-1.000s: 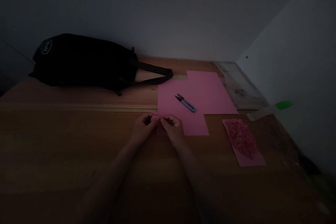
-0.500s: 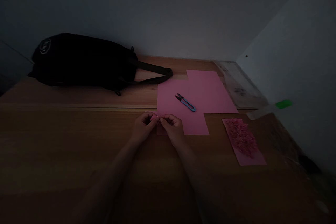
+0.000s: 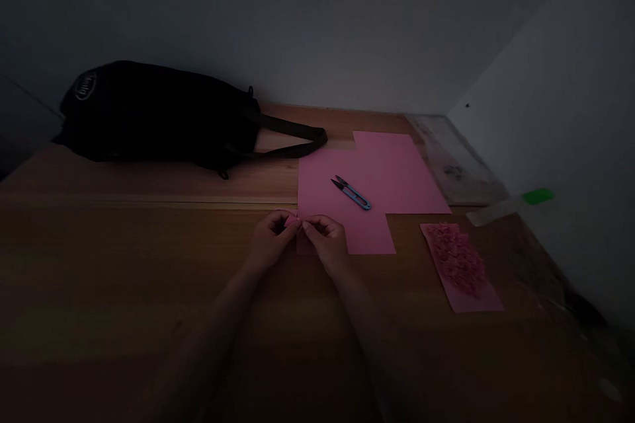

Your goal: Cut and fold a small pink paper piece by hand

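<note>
My left hand (image 3: 269, 239) pinches a small pink piece (image 3: 291, 219), probably paper, near the middle of the view. Close against it, my right hand (image 3: 328, 242) is closed at the same piece, thumb and fingertips together. Fingers hide much of the piece. Behind and right of my hands, pink sheets (image 3: 397, 175) lie on the wooden table (image 3: 149, 264). Blue-handled thread snips (image 3: 353, 193) rest on them, dark blades pointing up and left. Farther right, a heap of small pink pieces (image 3: 456, 259) sits on a pink strip of paper (image 3: 483, 301).
A black bag (image 3: 163, 112) lies at the back left, its strap (image 3: 297, 139) reaching toward the pink sheets. At the right edge of the table is a clear item with a green end (image 3: 538, 196). Walls stand behind and to the right.
</note>
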Motion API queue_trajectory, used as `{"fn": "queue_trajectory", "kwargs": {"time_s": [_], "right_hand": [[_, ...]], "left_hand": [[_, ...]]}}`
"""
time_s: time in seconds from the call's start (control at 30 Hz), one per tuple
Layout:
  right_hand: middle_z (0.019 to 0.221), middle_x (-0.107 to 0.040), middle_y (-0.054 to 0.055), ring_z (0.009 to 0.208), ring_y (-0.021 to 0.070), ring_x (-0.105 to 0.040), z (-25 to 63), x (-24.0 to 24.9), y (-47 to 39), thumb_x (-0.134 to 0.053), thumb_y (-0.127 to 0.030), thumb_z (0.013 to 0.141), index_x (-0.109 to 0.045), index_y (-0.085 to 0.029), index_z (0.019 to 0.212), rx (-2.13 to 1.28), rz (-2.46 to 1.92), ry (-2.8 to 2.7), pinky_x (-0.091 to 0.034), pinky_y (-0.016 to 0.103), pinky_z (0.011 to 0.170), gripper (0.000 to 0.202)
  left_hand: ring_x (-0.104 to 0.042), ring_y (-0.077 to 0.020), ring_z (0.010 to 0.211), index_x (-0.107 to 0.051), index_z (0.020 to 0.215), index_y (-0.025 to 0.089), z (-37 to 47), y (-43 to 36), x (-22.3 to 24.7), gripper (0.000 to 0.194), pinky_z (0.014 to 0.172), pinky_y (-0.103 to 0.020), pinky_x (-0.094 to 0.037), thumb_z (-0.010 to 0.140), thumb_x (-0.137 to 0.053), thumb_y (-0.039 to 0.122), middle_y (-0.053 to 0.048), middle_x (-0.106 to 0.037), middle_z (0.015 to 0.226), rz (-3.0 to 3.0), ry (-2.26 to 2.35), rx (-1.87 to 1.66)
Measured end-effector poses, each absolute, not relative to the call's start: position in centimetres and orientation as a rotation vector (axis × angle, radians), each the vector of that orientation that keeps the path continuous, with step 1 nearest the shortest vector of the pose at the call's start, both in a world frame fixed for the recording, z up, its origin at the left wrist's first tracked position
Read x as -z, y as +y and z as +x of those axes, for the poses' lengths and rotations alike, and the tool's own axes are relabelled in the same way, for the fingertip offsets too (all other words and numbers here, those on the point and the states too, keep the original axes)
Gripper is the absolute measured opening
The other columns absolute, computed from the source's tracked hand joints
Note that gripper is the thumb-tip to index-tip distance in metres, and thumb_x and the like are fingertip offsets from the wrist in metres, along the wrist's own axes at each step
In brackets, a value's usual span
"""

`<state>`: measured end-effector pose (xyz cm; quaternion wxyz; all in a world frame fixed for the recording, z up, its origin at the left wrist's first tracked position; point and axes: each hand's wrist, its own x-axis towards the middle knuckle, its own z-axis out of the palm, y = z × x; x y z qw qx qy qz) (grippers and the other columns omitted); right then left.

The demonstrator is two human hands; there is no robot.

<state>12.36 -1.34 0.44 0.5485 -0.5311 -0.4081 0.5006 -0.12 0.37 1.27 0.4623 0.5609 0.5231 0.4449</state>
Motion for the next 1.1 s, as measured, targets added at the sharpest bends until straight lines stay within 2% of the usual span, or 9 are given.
{"fn": "queue_trajectory", "kwargs": {"time_s": [1.1], "right_hand": [[0.060, -0.059, -0.001, 0.057, 0.0117, -0.053, 12.41, -0.50, -1.31, -0.062, -0.033, 0.065, -0.060, -0.019, 0.065, -1.170, -1.253, -0.987, -0.041, 0.024, 0.055, 0.015]], "left_hand": [[-0.054, -0.0123, 0.065, -0.059, 0.069, 0.016, -0.18, 0.36, -1.60, 0.013, 0.063, -0.024, -0.044, 0.068, -0.061, 0.029, 0.000, -0.059, 0.068, 1.389, 1.274, -1.069]]}}
